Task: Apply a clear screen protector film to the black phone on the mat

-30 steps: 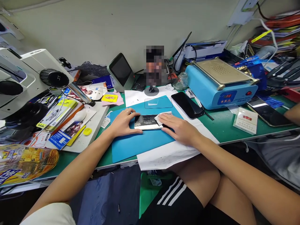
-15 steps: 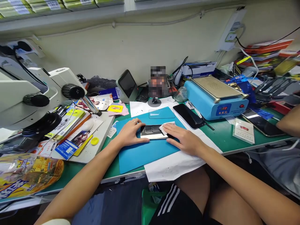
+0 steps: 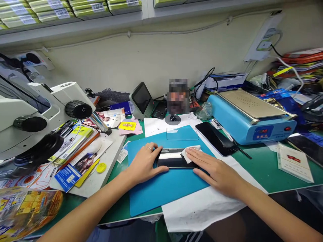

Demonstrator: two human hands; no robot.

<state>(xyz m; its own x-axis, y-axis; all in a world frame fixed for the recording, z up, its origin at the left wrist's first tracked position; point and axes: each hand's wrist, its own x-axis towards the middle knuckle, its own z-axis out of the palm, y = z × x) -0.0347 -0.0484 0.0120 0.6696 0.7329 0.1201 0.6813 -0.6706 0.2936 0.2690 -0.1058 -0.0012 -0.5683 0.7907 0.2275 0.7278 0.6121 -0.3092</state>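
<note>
A phone [image 3: 171, 159] lies screen up on a blue mat [image 3: 164, 188] on the green bench. My left hand [image 3: 145, 164] grips its left end, thumb along the near edge, a ring on one finger. My right hand [image 3: 214, 169] rests flat on the phone's right end, fingers pressing a small white wipe [image 3: 190, 151] onto the glass. A clear screen protector [image 3: 182, 133] lies on the mat just beyond the phone.
A microscope [image 3: 37, 114] stands at the left over booklets and cards. A second black phone [image 3: 214, 137] lies right of the mat, beside a blue heating machine [image 3: 249, 117]. A grey small-screen device [image 3: 141, 100] sits at the back. White paper [image 3: 202, 208] lies under the mat.
The view has tilted up and shifted, so the bench sits lower in the picture. Both hands stay on the phone, and the wipe has slid slightly across the glass.
</note>
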